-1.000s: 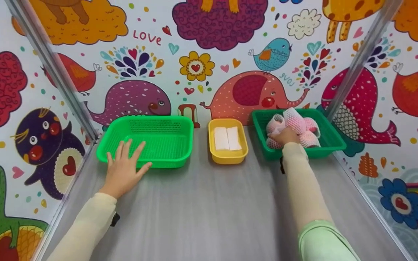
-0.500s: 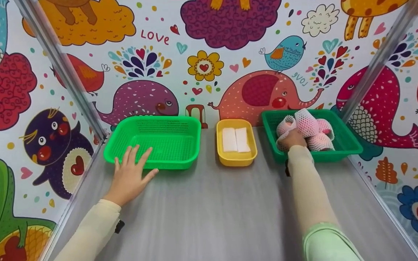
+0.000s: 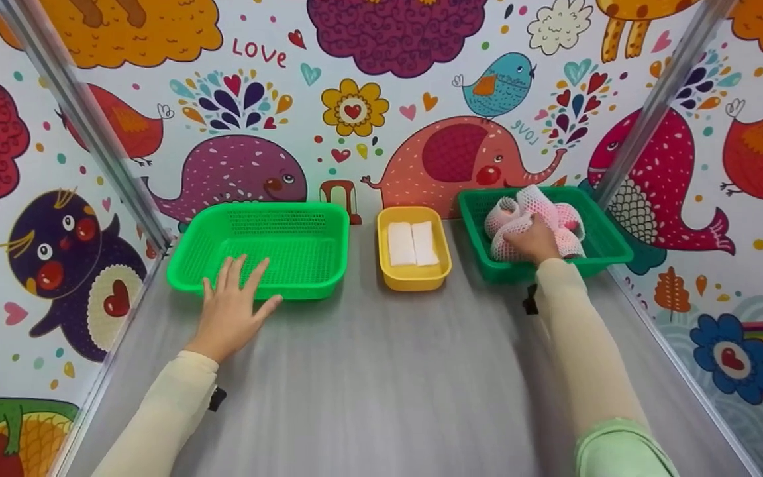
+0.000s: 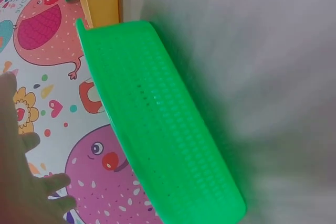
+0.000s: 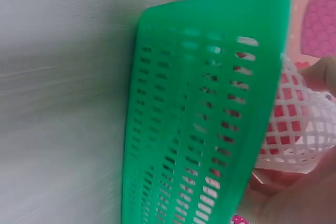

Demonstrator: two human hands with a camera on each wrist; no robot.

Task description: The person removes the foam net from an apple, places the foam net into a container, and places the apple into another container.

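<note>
My right hand (image 3: 534,240) reaches into the dark green basket (image 3: 610,257) at the right and grips a round pinkish-red fruit in a white foam net (image 3: 509,244). In the right wrist view, thumb and fingers lie on either side of this netted fruit (image 5: 294,121), just beyond the basket wall. Several more netted fruits (image 3: 540,204) are heaped around it. At the left, my left hand (image 3: 228,321) is spread over the front rim of a bright green basket (image 3: 295,291); no fruit shows inside it. The left wrist view shows that hand (image 4: 26,182) beside the basket wall.
Between the two green baskets stands a small yellow basket (image 3: 414,281) with two white rectangular pieces (image 3: 403,244) lying side by side in it. Behind the grey tabletop (image 3: 368,384) rise walls printed with cartoon animals, with metal posts (image 3: 100,132) at the corners.
My right hand has shifted a little to the right within the dark green basket and turned, so more of the gripped netted fruit shows. The left hand stays spread at its basket's rim.
</note>
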